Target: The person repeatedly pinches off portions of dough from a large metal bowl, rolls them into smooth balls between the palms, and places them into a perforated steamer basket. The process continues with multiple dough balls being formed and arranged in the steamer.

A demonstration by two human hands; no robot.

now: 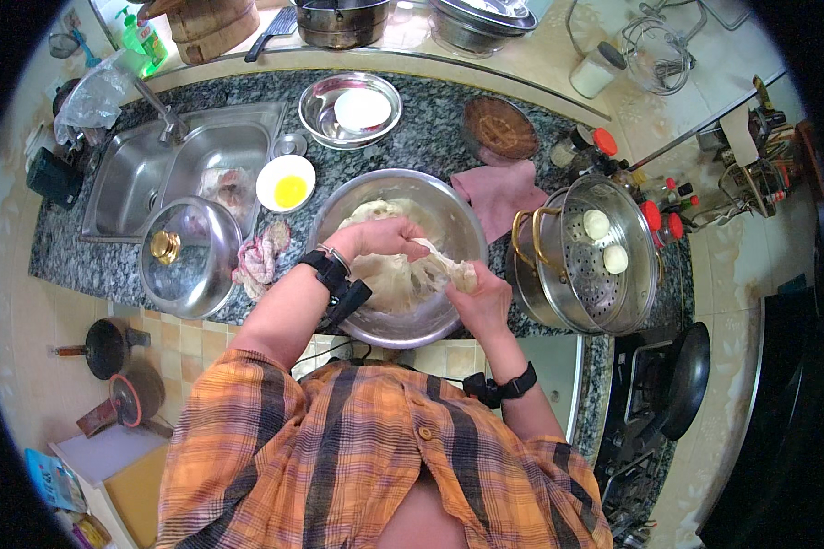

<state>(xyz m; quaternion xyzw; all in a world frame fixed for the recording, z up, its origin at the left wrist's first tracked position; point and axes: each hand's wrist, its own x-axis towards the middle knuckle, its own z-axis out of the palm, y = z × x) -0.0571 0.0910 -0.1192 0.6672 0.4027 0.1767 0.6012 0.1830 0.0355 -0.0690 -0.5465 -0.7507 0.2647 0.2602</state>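
A large stainless steel bowl stands before me at the counter's front, with sticky, stretchy dough in it. Above the bowl, my left hand grips part of the dough between thumb and fingers. At the bowl's right side, my right hand pinches another piece, and a thin strand of dough stretches between both hands. Two white dough balls sit apart on the perforated tray of a steel steamer to the right. A white bowl with yellow liquid, perhaps oil or egg, stands left of the big bowl.
A glass lid and a crumpled cloth lie left, in front of the double sink. Nested steel bowls stand behind. A pink cloth, wooden bowl and red-capped jars are at right, beyond them a gas stove.
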